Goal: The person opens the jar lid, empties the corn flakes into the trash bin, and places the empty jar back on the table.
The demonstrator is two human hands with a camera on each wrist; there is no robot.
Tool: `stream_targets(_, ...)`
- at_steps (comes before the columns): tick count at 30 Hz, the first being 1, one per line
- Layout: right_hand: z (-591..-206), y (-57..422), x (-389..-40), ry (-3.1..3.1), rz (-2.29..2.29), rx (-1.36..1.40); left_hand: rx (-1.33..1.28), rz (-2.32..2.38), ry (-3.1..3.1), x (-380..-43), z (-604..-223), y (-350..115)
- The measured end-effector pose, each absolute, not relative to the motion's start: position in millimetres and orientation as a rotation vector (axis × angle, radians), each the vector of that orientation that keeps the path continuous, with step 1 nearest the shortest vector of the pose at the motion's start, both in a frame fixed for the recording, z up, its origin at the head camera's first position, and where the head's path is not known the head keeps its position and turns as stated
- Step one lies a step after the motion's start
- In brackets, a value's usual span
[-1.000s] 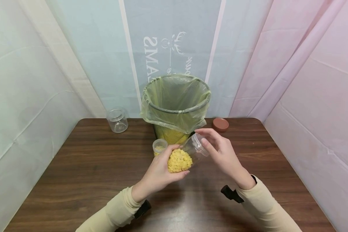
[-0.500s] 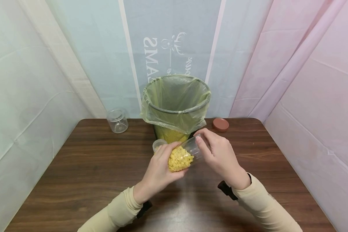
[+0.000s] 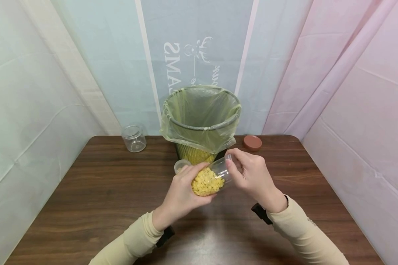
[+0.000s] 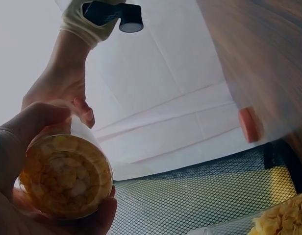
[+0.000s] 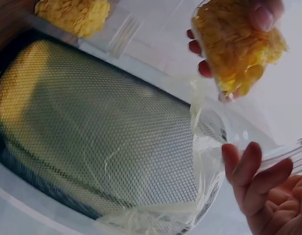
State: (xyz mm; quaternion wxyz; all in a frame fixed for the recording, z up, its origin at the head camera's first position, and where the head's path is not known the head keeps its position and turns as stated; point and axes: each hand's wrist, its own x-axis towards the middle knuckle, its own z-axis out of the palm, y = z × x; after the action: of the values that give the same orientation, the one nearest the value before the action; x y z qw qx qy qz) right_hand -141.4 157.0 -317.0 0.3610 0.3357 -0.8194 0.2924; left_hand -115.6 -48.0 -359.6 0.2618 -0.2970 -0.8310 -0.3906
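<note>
My left hand (image 3: pixel 179 195) grips a clear jar (image 3: pixel 220 167) around its lower part. Yellow flakes (image 3: pixel 207 182) fill that lower part, and the jar tilts with its mouth up to the right. At the mouth end, my right hand (image 3: pixel 253 176) holds the neck between thumb and fingers. The left wrist view shows the jar's round base (image 4: pixel 67 176), with flakes behind it. Threads on the neck appear beside the right fingers (image 5: pixel 251 161) in the right wrist view. Partly hidden behind the left hand stands a second, open jar (image 3: pixel 182 165), also containing flakes (image 5: pixel 75 17).
Just beyond the hands stands a mesh bin (image 3: pixel 194 154) lined with a thin yellowish bag (image 3: pixel 172 132). A clear jar without a lid (image 3: pixel 134 140) is at the table's back left. Right of the bin lies a reddish-brown lid (image 3: pixel 252 142).
My right hand has closed in over the jar's neck. The jar has tipped a little flatter, and the flakes have slid slightly toward its mouth.
</note>
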Motion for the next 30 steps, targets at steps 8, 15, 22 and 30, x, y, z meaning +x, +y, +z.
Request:
stream_targets(8, -317.4, 158.8, -146.2, -2.02, 0.773, 0.93, -0.822, -1.082, -2.246, -117.9, -356.4, -50.0)
stream_targets(15, -318.5, 162.4, -149.0, -1.972, 0.779, 0.963, -0.832, -1.108, -2.234, -120.3, -357.2, -49.1)
stream_targets(22, -319.8, 163.0, -150.6, -1.921, 0.754, 0.98, -0.841, -1.115, -2.216, -121.2, -358.7, -48.3)
stream_targets(30, -316.6, 162.2, -153.5, -1.823, 0.646, 1.084, -0.836, -1.403, -2.345, -119.6, -357.3, -51.7)
